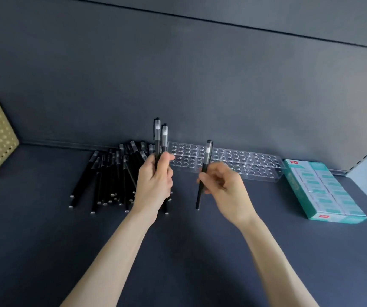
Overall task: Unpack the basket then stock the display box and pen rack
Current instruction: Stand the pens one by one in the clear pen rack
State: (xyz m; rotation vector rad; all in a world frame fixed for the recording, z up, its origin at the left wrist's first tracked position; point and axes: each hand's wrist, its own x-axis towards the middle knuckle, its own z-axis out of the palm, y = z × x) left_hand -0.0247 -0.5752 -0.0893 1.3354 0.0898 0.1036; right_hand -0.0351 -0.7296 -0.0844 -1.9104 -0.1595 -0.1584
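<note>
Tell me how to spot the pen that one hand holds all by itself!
Find the long clear pen rack against the back wall. Just in front of it, the right hand pinches one black pen, cap up. It is the only pen held alone: the left hand grips two pens, and the rest lie in a pile.

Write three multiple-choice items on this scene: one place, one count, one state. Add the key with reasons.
1. The display box lies: A right of the pen rack; B left of it; C on top of it.
2. Pens in the right hand: A none; B one; C three.
3. The rack's visible holes are: A full; B half full; C empty.
Key: 1 A, the teal box sits past the rack's right end; 2 B, one black pen is pinched; 3 C, no pen stands in any.
</note>
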